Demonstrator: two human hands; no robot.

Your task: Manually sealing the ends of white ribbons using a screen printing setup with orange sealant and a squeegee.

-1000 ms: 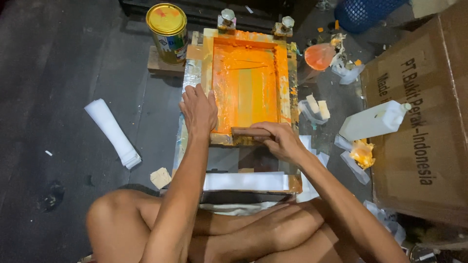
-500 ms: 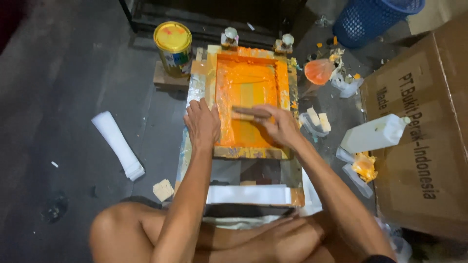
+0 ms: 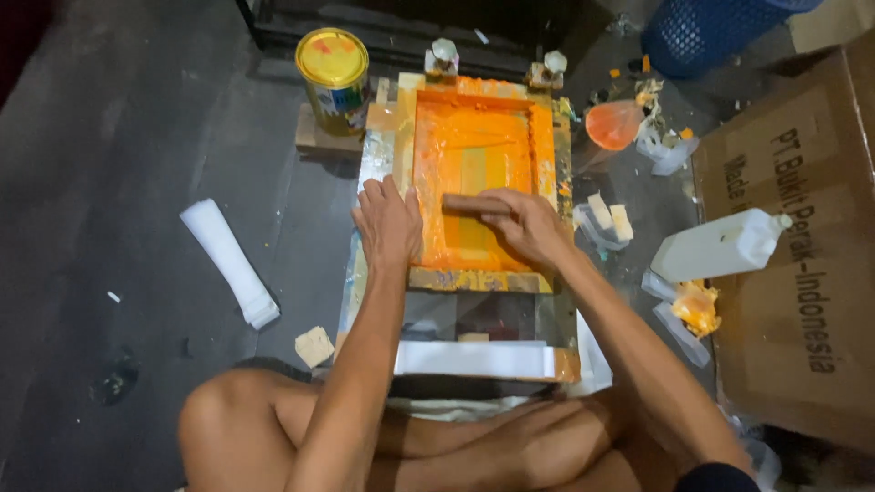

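Observation:
An orange-inked printing screen in a wooden frame point(image 3: 545, 128) lies flat on a board on the floor in front of me. My right hand point(image 3: 527, 226) grips a wooden squeegee point(image 3: 467, 204) lying across the middle of the orange mesh. My left hand point(image 3: 387, 223) presses flat, fingers spread, on the frame's left rail. A white strip point(image 3: 474, 358) lies across the board's near end, just above my crossed legs.
A paint can with a yellow lid point(image 3: 334, 75) stands at the back left. A white folded piece point(image 3: 229, 261) lies left. A white plastic jug point(image 3: 720, 247), an orange-filled cup point(image 3: 612, 124), a cardboard box point(image 3: 802, 246) and a blue basket point(image 3: 702, 32) are on the right.
My right hand has pushed the squeegee away from me, from the near edge of the screen to its middle. My left hand has stayed on the left rail.

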